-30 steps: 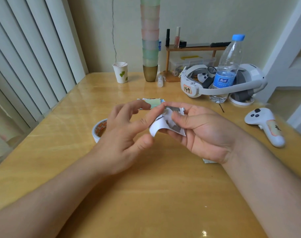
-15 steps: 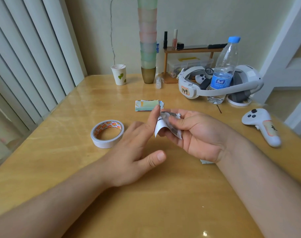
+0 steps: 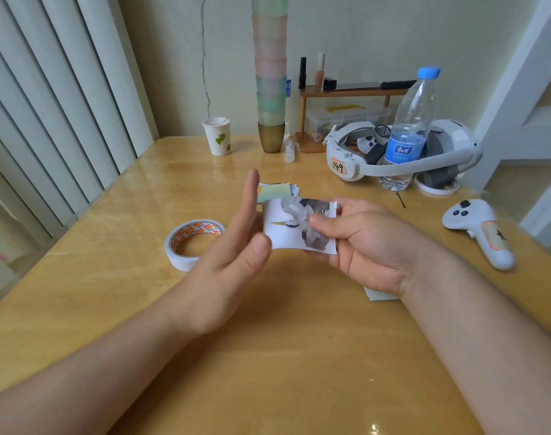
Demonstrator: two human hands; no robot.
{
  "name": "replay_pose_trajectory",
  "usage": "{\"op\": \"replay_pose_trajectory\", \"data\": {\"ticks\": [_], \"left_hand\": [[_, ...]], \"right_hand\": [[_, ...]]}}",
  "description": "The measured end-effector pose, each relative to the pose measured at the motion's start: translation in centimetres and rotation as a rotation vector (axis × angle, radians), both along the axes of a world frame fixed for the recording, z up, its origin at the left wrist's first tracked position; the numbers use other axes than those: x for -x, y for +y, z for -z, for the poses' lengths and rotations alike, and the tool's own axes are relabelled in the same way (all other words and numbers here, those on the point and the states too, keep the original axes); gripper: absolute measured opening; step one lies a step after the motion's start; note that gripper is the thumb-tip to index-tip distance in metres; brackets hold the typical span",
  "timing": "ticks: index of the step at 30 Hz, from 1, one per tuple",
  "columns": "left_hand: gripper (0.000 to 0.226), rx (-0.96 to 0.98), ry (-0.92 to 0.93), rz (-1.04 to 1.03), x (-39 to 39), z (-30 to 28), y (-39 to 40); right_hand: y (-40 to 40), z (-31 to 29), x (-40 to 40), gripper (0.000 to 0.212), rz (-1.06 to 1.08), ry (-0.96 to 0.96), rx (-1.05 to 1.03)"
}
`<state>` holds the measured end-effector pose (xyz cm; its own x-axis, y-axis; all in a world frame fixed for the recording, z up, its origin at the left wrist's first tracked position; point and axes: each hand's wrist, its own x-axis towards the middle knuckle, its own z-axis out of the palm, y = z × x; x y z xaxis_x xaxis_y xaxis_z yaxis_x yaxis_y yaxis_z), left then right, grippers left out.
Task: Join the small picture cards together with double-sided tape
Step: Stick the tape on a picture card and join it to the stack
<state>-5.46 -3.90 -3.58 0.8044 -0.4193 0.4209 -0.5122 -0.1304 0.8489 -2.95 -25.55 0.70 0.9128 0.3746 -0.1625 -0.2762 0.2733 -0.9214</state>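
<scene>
My right hand (image 3: 366,246) pinches a small picture card (image 3: 288,232) showing a grey-and-white bird, thumb on its face, held above the table. My left hand (image 3: 233,246) stands beside the card's left edge with fingers straight and apart; its thumb tip touches the card's lower left corner. A roll of double-sided tape (image 3: 191,243) lies flat on the table to the left of both hands. A small stack of other picture cards (image 3: 275,191) lies just behind my hands. The corner of another card (image 3: 379,295) peeks out under my right wrist.
The wooden table (image 3: 268,356) carries a white controller (image 3: 479,233) at the right, a VR headset (image 3: 403,152) with a water bottle (image 3: 409,130) inside its band, a paper cup (image 3: 217,136), a tall stack of cups (image 3: 270,73) and a small shelf (image 3: 346,92) at the back. Blinds on the left.
My left hand has let go of the card, dropped away, then risen with fingers straight beside it. The right hand has flattened the curled card and turned its picture toward me.
</scene>
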Motion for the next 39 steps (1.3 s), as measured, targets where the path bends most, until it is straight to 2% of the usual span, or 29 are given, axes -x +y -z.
{"op": "replay_pose_trajectory", "data": {"ticks": [2,4,8,10,13,15,19,22,26,30,39], "left_hand": [[0.09,0.231,0.217,-0.043,-0.4,-0.1,-0.1],[0.074,0.368,0.394,-0.092,-0.8,-0.6,-0.6],[0.026,0.415,0.519,-0.142,-1.3,-0.7,-1.0],[0.012,0.416,0.52,-0.186,-1.2,-0.7,-0.9],[0.018,0.398,0.481,-0.23,-1.5,-0.5,-0.6],[0.022,0.383,0.459,-0.258,-1.4,-0.5,-0.7],[0.017,0.362,0.42,-0.284,-1.0,-0.6,-1.3],[0.016,0.326,0.365,-0.37,-1.1,-0.5,-1.5],[0.018,0.317,0.41,-0.364,-1.1,-0.5,-1.7],[0.02,0.322,0.423,-0.374,-1.2,-0.5,-1.9],[0.012,0.313,0.4,-0.361,-1.3,-0.3,-1.8]], "right_hand": [[0.0,-0.1,0.1,0.03,0.045,-0.085,0.104],[0.1,-0.2,0.4,0.024,0.063,-0.139,0.172],[0.2,-0.1,0.5,0.02,0.041,-0.152,0.207],[0.0,-0.1,0.2,0.018,0.039,-0.123,0.2],[-0.4,-0.2,-0.2,0.015,0.059,-0.075,0.212],[-0.6,-0.1,-0.2,0.011,0.093,-0.094,0.296],[-0.7,-0.1,-0.3,0.003,0.16,-0.152,0.424],[-1.1,0.0,-0.6,0.009,0.194,-0.193,0.493],[-1.6,0.1,-0.8,0.021,0.153,-0.285,0.633],[-2.3,-0.1,-0.9,0.022,0.094,-0.262,0.631],[-2.5,0.2,-1.3,0.002,0.247,-0.373,0.682]]}}
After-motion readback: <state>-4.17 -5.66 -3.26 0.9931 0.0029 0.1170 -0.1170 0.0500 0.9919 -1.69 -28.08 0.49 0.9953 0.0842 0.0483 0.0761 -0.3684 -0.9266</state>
